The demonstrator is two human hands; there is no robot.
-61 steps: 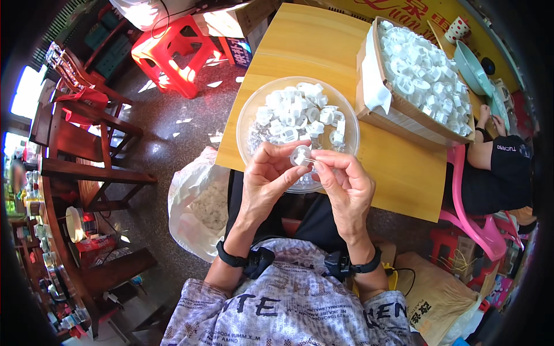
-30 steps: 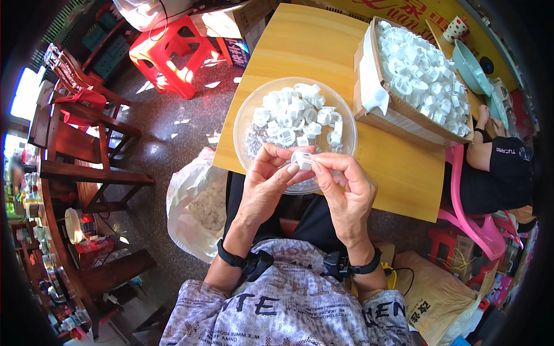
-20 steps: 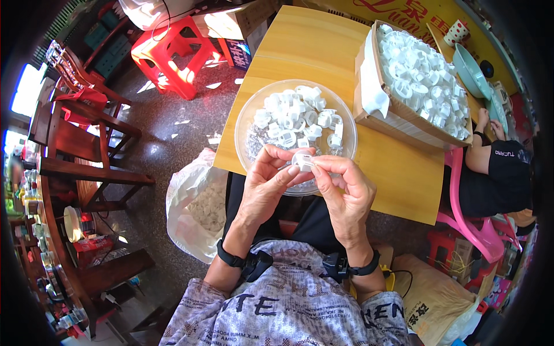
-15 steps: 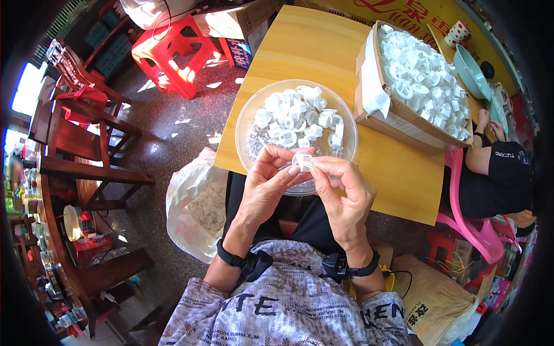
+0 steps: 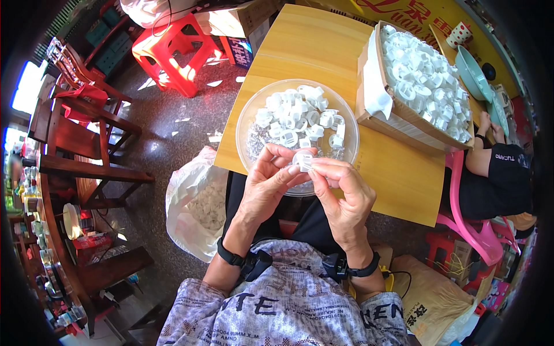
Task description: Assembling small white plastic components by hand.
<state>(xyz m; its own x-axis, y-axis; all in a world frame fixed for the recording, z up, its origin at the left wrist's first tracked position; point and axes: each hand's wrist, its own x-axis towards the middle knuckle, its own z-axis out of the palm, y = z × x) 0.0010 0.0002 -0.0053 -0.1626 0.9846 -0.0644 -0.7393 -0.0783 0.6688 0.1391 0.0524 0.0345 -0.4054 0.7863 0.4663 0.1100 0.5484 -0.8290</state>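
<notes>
Between both hands, just over the near rim of a round clear tub, is one small clear-and-white plastic piece (image 5: 303, 161). My left hand (image 5: 270, 176) pinches it from the left with thumb and fingers. From the right, my right hand (image 5: 341, 187) grips its other side between thumb and forefinger. The round tub (image 5: 241, 128) stands on the wooden table and holds a heap of similar white plastic pieces (image 5: 294, 115), with smaller clear parts (image 5: 257, 141) at its left side. My fingers hide part of the held piece and the tub's near edge.
A cardboard box (image 5: 404, 122) heaped with more such pieces stands on the table (image 5: 311, 40) at the right. An open white sack (image 5: 183, 199) sits on the floor left of my legs. Beyond the box, another person (image 5: 499, 179) sits by a pink chair (image 5: 459, 196).
Hardly anything differs: my hands stay above the tub with the plastic piece, and my right fingers have shifted very slightly on it. The other person's hands have moved a little.
</notes>
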